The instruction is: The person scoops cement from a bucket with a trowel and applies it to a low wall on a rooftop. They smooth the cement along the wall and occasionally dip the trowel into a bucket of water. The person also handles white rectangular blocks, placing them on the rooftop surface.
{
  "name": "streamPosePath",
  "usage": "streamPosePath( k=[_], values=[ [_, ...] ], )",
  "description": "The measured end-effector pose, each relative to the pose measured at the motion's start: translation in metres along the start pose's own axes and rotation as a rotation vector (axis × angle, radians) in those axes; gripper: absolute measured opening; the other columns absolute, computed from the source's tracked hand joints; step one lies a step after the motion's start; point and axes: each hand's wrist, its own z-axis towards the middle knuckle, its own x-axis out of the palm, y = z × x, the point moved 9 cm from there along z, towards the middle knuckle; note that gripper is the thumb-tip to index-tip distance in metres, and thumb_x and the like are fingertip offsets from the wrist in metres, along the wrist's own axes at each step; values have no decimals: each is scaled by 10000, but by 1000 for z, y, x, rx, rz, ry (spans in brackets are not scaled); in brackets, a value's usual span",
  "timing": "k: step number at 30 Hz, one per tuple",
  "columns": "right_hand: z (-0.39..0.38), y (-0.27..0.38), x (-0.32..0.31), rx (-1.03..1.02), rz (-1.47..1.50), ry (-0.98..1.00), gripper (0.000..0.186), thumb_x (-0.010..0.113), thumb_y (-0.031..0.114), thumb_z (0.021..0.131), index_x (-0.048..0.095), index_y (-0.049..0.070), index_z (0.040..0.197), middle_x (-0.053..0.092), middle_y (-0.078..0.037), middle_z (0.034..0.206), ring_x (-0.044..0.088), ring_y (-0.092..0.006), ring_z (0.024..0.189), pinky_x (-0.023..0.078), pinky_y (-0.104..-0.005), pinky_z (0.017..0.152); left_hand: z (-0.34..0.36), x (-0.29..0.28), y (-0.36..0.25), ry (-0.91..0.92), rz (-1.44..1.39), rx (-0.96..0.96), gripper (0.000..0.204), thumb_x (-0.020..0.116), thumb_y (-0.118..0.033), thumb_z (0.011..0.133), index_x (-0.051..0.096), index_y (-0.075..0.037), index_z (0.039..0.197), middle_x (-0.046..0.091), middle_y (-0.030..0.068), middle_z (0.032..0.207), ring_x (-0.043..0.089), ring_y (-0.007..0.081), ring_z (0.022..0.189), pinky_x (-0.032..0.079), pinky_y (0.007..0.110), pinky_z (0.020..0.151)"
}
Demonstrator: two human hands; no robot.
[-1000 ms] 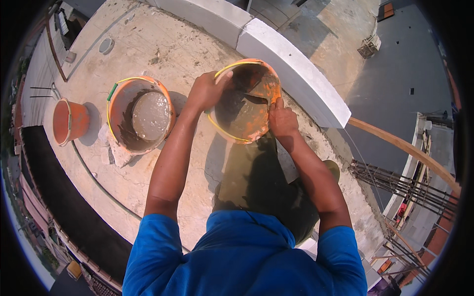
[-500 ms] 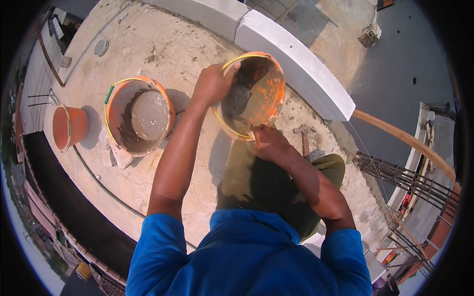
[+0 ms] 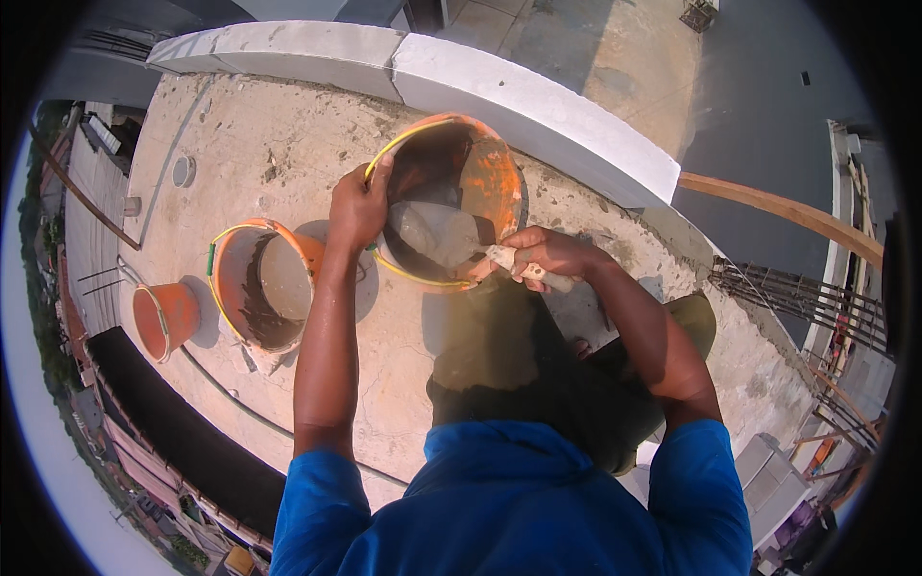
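My left hand [image 3: 359, 206] grips the left rim of a cement-smeared orange bucket [image 3: 492, 171], beside its yellow handle. Inside, toward the bottom, is grey wet material. My right hand [image 3: 545, 252] is closed on the pale, cement-crusted handle of a trowel [image 3: 511, 259], whose blade reaches into the bucket over its near right rim. To the left, a second orange bucket [image 3: 233, 276] with a grey-coated inside and greyish contents stands on some rubble. Farther left is a smaller orange bucket [image 3: 165, 322].
A white block parapet [image 3: 533, 120] runs along the far edge of the concrete floor [image 3: 250, 154]. A hose [image 3: 235, 402] lies at left, near a dark recess. A wooden beam [image 3: 778, 206] and protruding steel bars [image 3: 797, 298] are at right, beside the drop.
My view has shifted, so the buckets at left appear lower. The trowel in my right hand has tilted, with its pale handle now showing and its blade in the grey material. My left hand still grips the rim.
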Motion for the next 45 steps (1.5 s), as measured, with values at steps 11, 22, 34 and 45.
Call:
streamPosePath(
  k=[11, 22, 34, 45],
  values=[
    [-254, -125, -183, 210, -11, -271, 402, 667, 138, 851, 704, -7, 1224, 627, -61, 742, 582, -136, 499, 466, -283, 449, -12, 9, 18, -27, -79, -85, 609, 522, -507, 1125, 739, 60, 1171, 695, 47, 900, 561, 125, 826, 486, 310, 762],
    [-310, -212, -317, 101, -147, -549, 200, 635, 153, 895, 705, 77, 1065, 661, -34, 793, 619, -137, 553, 504, -314, 480, -28, 29, -7, -23, -131, -88, 629, 532, -510, 1119, 671, 55, 1360, 744, 115, 1146, 662, 176, 1009, 540, 327, 893],
    [-306, -211, -342, -131, -994, -1158, 412, 658, 224, 912, 684, 108, 1306, 727, -170, 1072, 684, -370, 1077, 536, -491, 949, -32, 28, 5, -11, -227, -89, 627, 522, -505, 1123, 652, 58, 1369, 741, 143, 1184, 694, 204, 1018, 569, 335, 895],
    [-302, -245, -324, -26, -493, -1180, 601, 641, 315, 996, 518, 109, 1547, 692, -142, 1161, 717, -299, 1054, 570, -475, 923, -24, 29, -6, 9, -231, -71, 577, 548, -487, 1119, 686, 37, 1317, 751, 99, 1121, 686, 162, 952, 564, 309, 842]
  ],
)
